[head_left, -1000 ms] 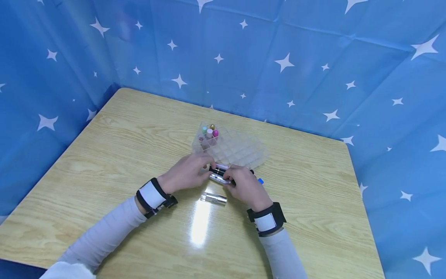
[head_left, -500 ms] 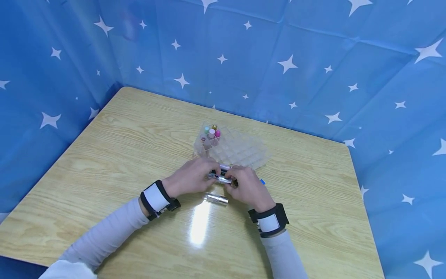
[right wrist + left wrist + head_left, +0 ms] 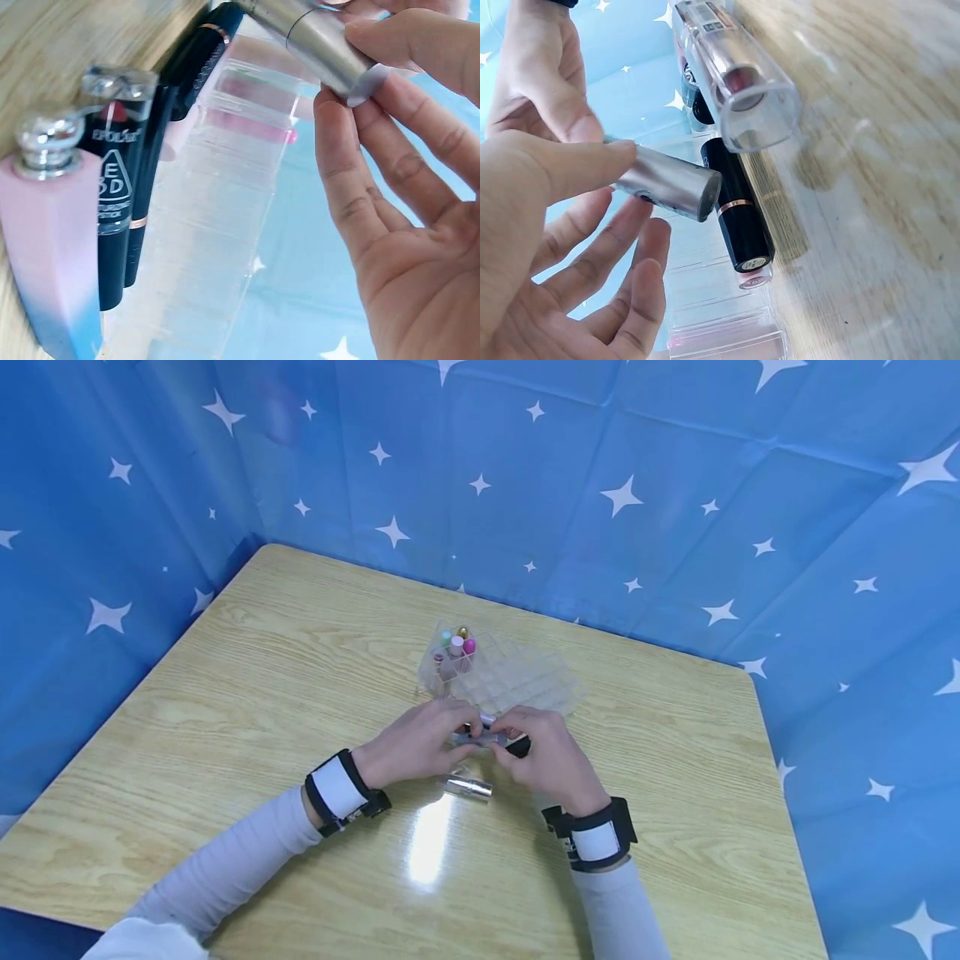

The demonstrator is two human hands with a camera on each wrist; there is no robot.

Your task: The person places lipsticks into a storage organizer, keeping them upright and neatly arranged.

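Both hands meet over a silver lipstick tube [image 3: 482,739], just in front of the clear organizer [image 3: 525,681]. My left hand [image 3: 416,739] pinches one end between thumb and fingers, its other fingers loosely bent. The right hand [image 3: 551,760] pinches the opposite end of the tube [image 3: 330,45]. Beneath the hands lies a black lipstick with a gold band [image 3: 739,202]. Nearer to me, on the table, lies a silver lipstick with a clear cap [image 3: 468,788]; its dark red tip shows in the left wrist view.
Several small bottles and tubes [image 3: 456,647] stand in the organizer's left compartments. In the right wrist view, a pink-and-blue tube [image 3: 56,240] and a black lipstick with white print [image 3: 112,202] lie beside the organizer. The wooden table [image 3: 300,635] ends at a blue star curtain [image 3: 540,485].
The silver tube lay lower among the other lipsticks; both hands now hold it by its ends, raised a little. The right hand has shifted slightly right and turned.
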